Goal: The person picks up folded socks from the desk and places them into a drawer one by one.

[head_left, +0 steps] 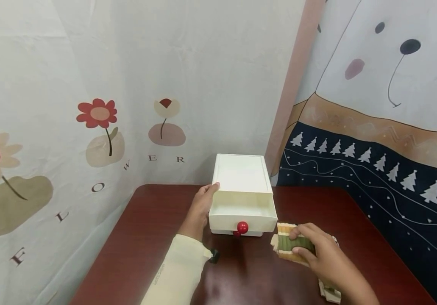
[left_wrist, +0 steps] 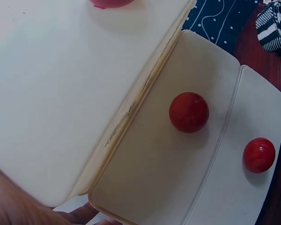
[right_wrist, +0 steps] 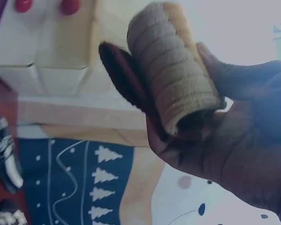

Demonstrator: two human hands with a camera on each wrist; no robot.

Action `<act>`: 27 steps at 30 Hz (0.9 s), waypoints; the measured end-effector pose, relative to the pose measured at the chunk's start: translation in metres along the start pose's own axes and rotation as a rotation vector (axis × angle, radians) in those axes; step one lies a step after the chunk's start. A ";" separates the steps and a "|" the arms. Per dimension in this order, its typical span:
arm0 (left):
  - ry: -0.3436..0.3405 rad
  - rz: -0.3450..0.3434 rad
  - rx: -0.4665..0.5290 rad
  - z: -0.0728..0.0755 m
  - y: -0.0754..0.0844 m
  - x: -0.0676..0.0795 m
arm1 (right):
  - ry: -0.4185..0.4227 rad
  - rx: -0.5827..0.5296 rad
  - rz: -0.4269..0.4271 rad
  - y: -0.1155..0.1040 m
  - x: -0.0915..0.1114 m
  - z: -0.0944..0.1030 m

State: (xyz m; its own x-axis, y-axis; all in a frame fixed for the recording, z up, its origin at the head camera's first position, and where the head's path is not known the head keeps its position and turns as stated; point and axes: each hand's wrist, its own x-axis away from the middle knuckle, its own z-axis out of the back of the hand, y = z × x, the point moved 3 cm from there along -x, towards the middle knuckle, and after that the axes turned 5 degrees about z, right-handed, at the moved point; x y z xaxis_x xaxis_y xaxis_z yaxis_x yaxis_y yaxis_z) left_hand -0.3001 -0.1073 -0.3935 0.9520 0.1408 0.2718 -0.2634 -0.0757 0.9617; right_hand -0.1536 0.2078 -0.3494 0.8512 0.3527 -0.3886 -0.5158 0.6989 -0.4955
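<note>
A white drawer box with red knobs stands toward the back of the table. Its top drawer is pulled out, and no objects show in the visible part of its inside. My left hand grips the box's left side, thumb at the top edge, some fingers hidden behind it. My right hand holds a rolled striped knit piece in green, orange and cream, just right of the drawer front. Ribbed and tube-like in the right wrist view, the roll lies between thumb and fingers, beside a dark red flap.
Two lower drawer fronts with red knobs are closed. A black-and-white striped roll lies on the dark red table. Another cream-and-green piece lies under my right forearm. Printed curtains hang behind.
</note>
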 end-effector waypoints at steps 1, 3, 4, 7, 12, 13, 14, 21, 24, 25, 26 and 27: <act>-0.003 0.000 -0.002 0.001 0.000 0.000 | -0.005 -0.017 0.029 -0.003 -0.002 0.001; -0.012 0.001 -0.006 0.002 -0.001 0.000 | -0.018 -0.046 0.077 -0.011 -0.008 0.003; -0.016 0.003 -0.007 0.003 -0.001 0.000 | -0.027 -0.062 0.095 -0.014 -0.012 0.004; -0.027 0.016 -0.015 0.005 -0.002 0.000 | -0.053 -0.111 0.140 -0.026 -0.023 0.005; -0.036 0.032 0.003 0.006 -0.003 -0.001 | -0.062 -0.150 0.200 -0.042 -0.042 0.002; -0.035 0.031 0.009 0.006 -0.003 -0.001 | -0.055 -0.149 0.203 -0.045 -0.045 0.001; -0.035 0.026 0.014 0.005 -0.003 -0.001 | -0.048 -0.151 0.202 -0.047 -0.049 0.000; -0.015 0.021 0.024 0.003 -0.002 0.002 | 0.032 -0.173 0.237 -0.057 -0.073 -0.015; -0.008 0.026 0.027 0.002 -0.002 0.002 | 0.093 -0.177 0.223 -0.060 -0.082 -0.020; -0.006 0.028 0.027 0.002 -0.002 0.002 | 0.114 -0.181 0.206 -0.061 -0.085 -0.021; -0.006 0.028 0.028 0.002 -0.002 0.002 | 0.137 -0.187 0.187 -0.061 -0.088 -0.023; -0.006 0.030 0.031 0.002 -0.002 0.002 | 0.158 -0.193 0.164 -0.062 -0.091 -0.024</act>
State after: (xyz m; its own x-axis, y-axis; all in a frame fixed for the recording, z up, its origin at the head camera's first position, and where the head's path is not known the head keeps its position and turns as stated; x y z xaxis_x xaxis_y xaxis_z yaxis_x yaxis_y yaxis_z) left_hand -0.2974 -0.1084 -0.3950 0.9448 0.1317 0.3000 -0.2868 -0.1102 0.9516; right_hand -0.2014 0.1173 -0.3025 0.7371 0.3398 -0.5842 -0.6671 0.5038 -0.5487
